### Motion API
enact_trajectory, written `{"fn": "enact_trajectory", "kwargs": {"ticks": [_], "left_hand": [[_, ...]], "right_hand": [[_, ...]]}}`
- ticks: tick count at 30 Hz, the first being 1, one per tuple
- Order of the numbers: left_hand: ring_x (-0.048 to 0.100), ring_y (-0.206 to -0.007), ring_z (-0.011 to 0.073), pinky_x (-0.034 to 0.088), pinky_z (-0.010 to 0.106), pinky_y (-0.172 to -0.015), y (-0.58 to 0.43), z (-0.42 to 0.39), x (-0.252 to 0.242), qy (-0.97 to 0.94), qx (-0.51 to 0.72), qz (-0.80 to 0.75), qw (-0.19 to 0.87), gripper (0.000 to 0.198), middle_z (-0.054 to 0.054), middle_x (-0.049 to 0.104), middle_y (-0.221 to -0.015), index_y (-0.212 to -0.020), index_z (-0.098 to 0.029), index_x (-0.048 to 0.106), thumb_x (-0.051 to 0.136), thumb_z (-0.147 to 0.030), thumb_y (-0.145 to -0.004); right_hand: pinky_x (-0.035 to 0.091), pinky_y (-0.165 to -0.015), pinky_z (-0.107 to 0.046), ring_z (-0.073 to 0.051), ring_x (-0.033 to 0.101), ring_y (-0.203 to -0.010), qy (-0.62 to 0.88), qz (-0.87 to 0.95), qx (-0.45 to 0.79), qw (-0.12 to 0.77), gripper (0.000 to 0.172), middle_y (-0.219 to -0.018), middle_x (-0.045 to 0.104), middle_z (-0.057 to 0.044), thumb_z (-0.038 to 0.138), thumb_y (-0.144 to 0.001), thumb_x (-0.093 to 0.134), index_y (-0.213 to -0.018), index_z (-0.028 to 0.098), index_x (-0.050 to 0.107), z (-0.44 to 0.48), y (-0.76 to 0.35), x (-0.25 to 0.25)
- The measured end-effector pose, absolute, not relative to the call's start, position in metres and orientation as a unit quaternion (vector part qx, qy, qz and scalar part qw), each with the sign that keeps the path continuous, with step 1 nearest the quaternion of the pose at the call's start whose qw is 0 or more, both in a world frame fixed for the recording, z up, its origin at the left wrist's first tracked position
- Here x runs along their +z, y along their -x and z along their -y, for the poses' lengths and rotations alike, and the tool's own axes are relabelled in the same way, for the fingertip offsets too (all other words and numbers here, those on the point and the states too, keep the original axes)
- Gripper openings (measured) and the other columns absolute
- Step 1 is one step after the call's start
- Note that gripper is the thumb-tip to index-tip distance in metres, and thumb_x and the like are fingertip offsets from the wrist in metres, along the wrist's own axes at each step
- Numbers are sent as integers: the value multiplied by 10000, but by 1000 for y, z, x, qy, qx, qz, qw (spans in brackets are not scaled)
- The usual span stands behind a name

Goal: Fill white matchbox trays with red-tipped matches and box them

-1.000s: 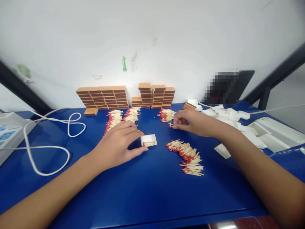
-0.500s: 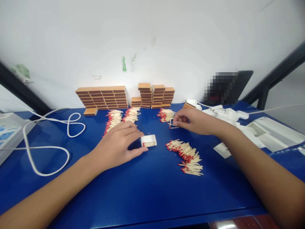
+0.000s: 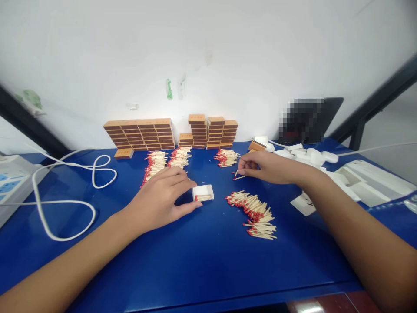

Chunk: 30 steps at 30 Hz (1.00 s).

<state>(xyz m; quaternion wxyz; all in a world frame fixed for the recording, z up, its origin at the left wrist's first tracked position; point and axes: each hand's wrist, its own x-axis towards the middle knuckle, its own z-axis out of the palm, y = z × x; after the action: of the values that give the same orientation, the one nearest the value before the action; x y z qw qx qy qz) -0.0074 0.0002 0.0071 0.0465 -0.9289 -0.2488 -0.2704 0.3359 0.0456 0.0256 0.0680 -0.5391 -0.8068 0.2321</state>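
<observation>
My left hand (image 3: 163, 198) holds a small white matchbox tray (image 3: 206, 190) by its left end, between thumb and fingers, on the blue table. A few red-tipped matches (image 3: 203, 198) lie along the tray's near side. To the right, my right hand (image 3: 260, 166) is closed, with matches (image 3: 239, 176) at its fingertips, their red heads pointing left; how many it grips cannot be made out. Just beyond these fingers lies a small pile of matches (image 3: 228, 157). A larger, curved pile (image 3: 252, 211) spreads on the near side of my right hand.
Stacked matchboxes (image 3: 140, 134) line the wall, with more stacks (image 3: 213, 132) beside them. Two match piles (image 3: 155, 165) lie behind my left hand. White trays (image 3: 312, 156) are heaped at the right. A white cable (image 3: 93, 213) loops at the left.
My right hand has shifted slightly right, and the matches at its fingertips have changed angle, one now less upright. My left hand and the tray have stayed in place.
</observation>
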Motion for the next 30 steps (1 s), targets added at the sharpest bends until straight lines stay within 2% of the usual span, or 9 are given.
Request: {"fn": "enact_trajectory", "kwargs": {"ticks": [5, 14, 20, 26, 30], "left_hand": [[702, -938, 246, 602, 393, -843, 8, -1, 8, 929, -266, 254, 47, 272, 83, 743, -937, -1089, -152, 744, 773, -389, -958], [704, -945, 256, 600, 401, -844, 6, -2, 8, 929, -269, 250, 46, 282, 92, 743, -948, -1091, -139, 745, 775, -385, -956], [703, -951, 253, 596, 399, -858, 7, -1, 8, 927, -266, 259, 45, 278, 90, 744, -951, -1095, -152, 744, 763, -397, -964], [696, -956, 251, 594, 403, -867, 6, -1, 7, 925, -278, 258, 38, 270, 80, 746, -943, -1090, -158, 737, 761, -397, -966], [697, -948, 246, 594, 400, -871, 5, 0, 7, 921, -291, 255, 40, 294, 77, 750, -941, -1113, -154, 730, 788, -388, -947]], "right_hand": [[481, -680, -343, -224, 664, -794, 541, 799, 258, 52, 332, -895, 740, -79, 538, -887, 713, -973, 220, 749, -41, -332, 30], [433, -645, -340, -208, 616, -737, 534, 805, 253, 43, 338, -893, 734, -79, 547, -931, 644, -911, 215, 705, -40, -329, 26], [401, -637, -326, -182, 582, -711, 490, 817, 271, 136, 377, -817, 692, -39, 586, -969, 615, -931, 220, 697, -30, -310, 31], [441, -646, -313, -164, 566, -699, 427, 821, 304, 226, 266, -809, 676, -20, 477, -986, 667, -903, 227, 701, -7, -275, 28], [453, -677, -307, -163, 593, -731, 405, 844, 249, 248, 148, -869, 691, -29, 347, -1013, 662, -940, 226, 704, 5, -259, 18]]}}
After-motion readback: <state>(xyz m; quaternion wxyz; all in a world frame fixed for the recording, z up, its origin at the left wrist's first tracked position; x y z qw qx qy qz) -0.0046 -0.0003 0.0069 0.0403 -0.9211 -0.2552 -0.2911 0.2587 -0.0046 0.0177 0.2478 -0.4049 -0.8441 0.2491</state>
